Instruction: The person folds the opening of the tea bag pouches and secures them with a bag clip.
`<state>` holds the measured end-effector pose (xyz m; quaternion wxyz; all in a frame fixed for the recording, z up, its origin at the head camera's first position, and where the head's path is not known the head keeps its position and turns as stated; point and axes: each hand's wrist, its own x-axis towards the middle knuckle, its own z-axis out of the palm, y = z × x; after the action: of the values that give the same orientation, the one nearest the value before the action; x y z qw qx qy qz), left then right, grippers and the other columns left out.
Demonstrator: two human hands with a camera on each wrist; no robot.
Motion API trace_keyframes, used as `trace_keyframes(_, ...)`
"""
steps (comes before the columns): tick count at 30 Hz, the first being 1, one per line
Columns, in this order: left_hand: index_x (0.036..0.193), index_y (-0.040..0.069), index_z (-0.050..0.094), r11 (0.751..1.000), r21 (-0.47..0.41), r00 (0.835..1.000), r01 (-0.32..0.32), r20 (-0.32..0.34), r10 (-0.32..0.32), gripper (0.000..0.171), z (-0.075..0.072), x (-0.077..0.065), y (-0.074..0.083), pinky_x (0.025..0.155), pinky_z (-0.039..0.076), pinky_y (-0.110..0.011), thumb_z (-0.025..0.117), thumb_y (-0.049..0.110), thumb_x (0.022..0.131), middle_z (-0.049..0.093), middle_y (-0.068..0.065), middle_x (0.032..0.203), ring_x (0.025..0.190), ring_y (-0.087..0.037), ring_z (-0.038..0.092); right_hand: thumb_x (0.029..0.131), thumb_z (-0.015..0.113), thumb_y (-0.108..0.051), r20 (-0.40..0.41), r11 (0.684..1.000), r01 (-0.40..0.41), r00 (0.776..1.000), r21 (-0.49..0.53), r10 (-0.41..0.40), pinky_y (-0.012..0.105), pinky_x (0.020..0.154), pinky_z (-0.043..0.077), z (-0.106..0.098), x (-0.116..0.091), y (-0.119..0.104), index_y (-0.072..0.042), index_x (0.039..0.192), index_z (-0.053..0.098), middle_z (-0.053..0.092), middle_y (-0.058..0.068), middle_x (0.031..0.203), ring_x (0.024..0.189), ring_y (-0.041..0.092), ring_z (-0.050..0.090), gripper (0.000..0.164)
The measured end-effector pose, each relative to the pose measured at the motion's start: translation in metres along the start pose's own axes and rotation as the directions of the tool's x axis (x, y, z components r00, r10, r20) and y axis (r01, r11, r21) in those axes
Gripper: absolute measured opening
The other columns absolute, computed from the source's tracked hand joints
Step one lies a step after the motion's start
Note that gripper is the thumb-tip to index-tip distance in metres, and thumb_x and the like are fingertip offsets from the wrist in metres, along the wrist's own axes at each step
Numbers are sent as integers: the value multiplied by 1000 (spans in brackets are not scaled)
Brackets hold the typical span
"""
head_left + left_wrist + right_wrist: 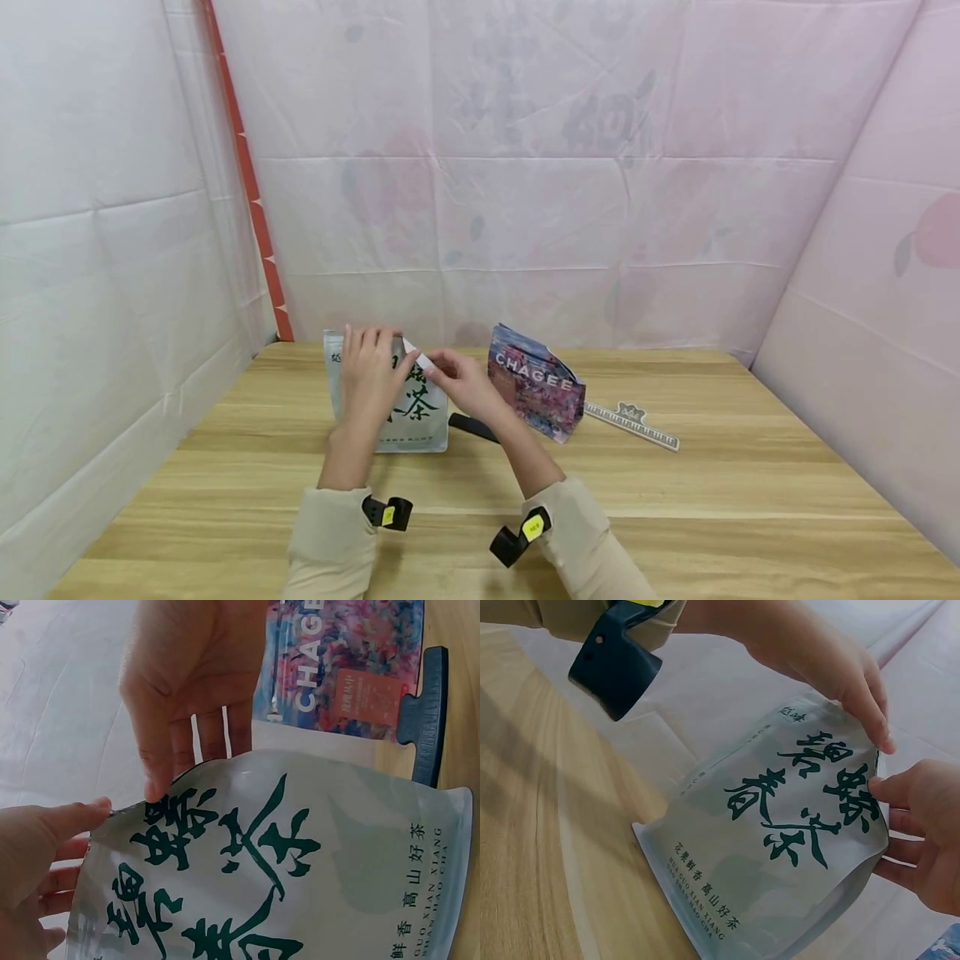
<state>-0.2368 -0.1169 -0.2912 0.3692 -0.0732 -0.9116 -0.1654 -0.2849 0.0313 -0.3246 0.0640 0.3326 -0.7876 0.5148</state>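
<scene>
A pale silver-green tea pouch (411,425) with large dark green characters stands on the table, its top edge held between both hands. At the upper left, my left hand (366,377) pinches that edge, with the thumb in front and the fingers behind, as the left wrist view shows. My right hand (468,385) grips the top edge farther right, thumb on the printed face (780,817) and fingers behind. A white strip (420,357) shows along the edge between the hands. The inside of the pouch is hidden.
Right of the pouch stands a colourful CHAGEE bag (536,387). A dark bar-shaped clip (472,427) lies between the two bags, partly behind the right arm. A white clip with piano-key print (637,427) lies farther right. Pale cloth walls (525,208) surround the wooden table (675,517).
</scene>
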Motion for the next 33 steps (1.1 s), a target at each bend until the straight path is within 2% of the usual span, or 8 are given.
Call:
trace_keyframes(5,100,2,63,1000,-15,1000,-26,17,26,27,-4,0,-3,108,9,-42,72,19,80,57,-16,101,105,-34,44,90,59,-7,-30,1000,-1,1000,-9,1,25,68,49,4,1,-2,1,110,60,64,12,98,83,19,61,22)
trace_keyframes(11,92,4,67,998,-27,998,-64,-12,64,22,-8,0,-6,106,15,-45,75,17,77,59,-14,98,100,-32,46,90,60,-9,-9,1000,3,1000,-4,-3,29,68,50,3,1,-6,1,112,59,63,13,100,84,23,61,24)
trace_keyframes(19,98,5,64,997,29,996,-70,64,68,25,-8,-2,-7,102,22,-44,67,26,85,58,-12,101,103,-32,45,94,53,-13,42,997,17,999,-81,-14,30,75,49,0,3,-14,0,115,59,62,11,104,92,22,60,26)
trace_keyframes(24,95,6,64,998,13,998,-59,36,59,18,-5,-2,-7,101,23,-44,62,23,89,60,-11,99,103,-32,46,94,53,-13,28,993,26,999,-115,-23,30,76,49,7,7,-14,3,112,59,62,13,102,90,23,60,25)
trace_keyframes(29,93,6,64,999,22,999,-47,-14,48,16,0,-1,-7,100,24,-44,62,21,89,61,-11,97,102,-31,47,93,55,-11,-45,994,37,998,-99,-42,28,72,49,15,11,-12,2,102,60,62,12,93,84,22,60,17)
trace_keyframes(33,90,5,65,998,44,997,-37,-73,40,14,7,0,-7,99,26,-43,64,19,88,62,-11,94,97,-31,48,91,57,-11,-104,991,44,993,-129,-58,26,67,48,19,14,-8,-1,92,60,62,7,84,77,18,60,10)
